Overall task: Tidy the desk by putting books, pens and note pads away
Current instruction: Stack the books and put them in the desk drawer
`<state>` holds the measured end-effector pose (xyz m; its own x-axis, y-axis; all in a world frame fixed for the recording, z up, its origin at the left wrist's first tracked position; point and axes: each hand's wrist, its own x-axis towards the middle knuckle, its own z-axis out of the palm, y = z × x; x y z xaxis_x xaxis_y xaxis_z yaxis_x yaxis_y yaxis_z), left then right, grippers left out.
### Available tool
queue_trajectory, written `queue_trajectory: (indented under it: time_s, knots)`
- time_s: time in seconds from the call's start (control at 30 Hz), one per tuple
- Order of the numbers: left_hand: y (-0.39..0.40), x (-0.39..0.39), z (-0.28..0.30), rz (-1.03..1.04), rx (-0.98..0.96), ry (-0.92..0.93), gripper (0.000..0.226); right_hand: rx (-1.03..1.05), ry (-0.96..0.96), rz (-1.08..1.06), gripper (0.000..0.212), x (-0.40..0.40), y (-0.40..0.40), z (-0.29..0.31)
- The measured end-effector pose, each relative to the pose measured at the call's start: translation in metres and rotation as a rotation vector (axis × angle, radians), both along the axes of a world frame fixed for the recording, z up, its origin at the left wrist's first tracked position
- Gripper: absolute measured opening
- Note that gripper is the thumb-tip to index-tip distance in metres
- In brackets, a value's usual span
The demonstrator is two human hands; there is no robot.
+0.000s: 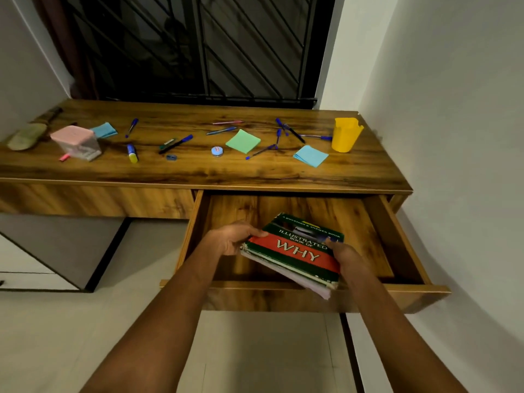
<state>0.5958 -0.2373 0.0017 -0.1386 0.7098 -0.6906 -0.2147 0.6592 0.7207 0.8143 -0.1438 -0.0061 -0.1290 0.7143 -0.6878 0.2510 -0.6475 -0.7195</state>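
A stack of books (pixel 295 253), topped by a green and red one titled "WHY", hangs tilted over the open wooden drawer (pixel 382 228). My left hand (pixel 232 238) grips the stack's left edge and my right hand (pixel 347 256) grips its right edge. On the desk top (pixel 198 171) lie several blue pens (pixel 262 151), a green note pad (pixel 243 140), a blue note pad (pixel 310 156) and another blue pad (pixel 103 129) at the left.
A yellow cup (pixel 346 134) stands at the desk's right end. A pink-lidded box (pixel 76 142), a highlighter (pixel 132 153), a sharpener (pixel 171 157) and a small round tin (pixel 217 151) lie on the desk too. White walls close in on the right.
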Motion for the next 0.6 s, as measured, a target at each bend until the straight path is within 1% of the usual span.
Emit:
queue_trajectory:
  time_s: [0.07, 0.1, 0.17, 0.23, 0.33, 0.4, 0.47, 0.5, 0.57, 0.6]
  knots:
    - [0.001, -0.007, -0.012, 0.029, -0.022, -0.005, 0.034, -0.053, 0.042, 0.042, 0.023, -0.013, 0.005, 0.002]
    - [0.001, -0.011, -0.017, 0.041, -0.03, -0.006, 0.03, -0.073, 0.053, 0.047, 0.027, -0.02, 0.007, 0.0]
    - [0.002, -0.019, -0.029, 0.064, -0.041, -0.013, 0.023, -0.105, 0.032, 0.054, 0.041, -0.035, 0.014, -0.012]
    - [0.004, -0.028, -0.04, 0.11, -0.051, 0.013, 0.019, -0.134, 0.026, 0.074, 0.044, -0.055, 0.022, -0.027]
    - [0.007, -0.047, -0.062, 0.196, -0.091, 0.063, 0.021, -0.119, -0.025, 0.128, 0.047, -0.087, 0.035, -0.058]
    - [0.007, -0.059, -0.074, 0.229, -0.143, 0.105, 0.022, -0.08, -0.072, 0.149, 0.045, -0.105, 0.036, -0.071]
    - [0.006, -0.068, -0.077, 0.196, -0.218, 0.191, 0.016, -0.031, -0.113, 0.179, 0.042, -0.122, 0.035, -0.082]
    - [0.005, -0.071, -0.077, 0.153, -0.257, 0.248, 0.02, -0.012, -0.147, 0.212, 0.042, -0.129, 0.033, -0.088]
    - [0.004, -0.08, -0.079, 0.034, -0.337, 0.35, 0.039, 0.054, -0.201, 0.278, 0.039, -0.142, 0.03, -0.102]
    - [0.004, -0.084, -0.08, -0.023, -0.372, 0.382, 0.045, 0.094, -0.225, 0.313, 0.039, -0.147, 0.027, -0.104]
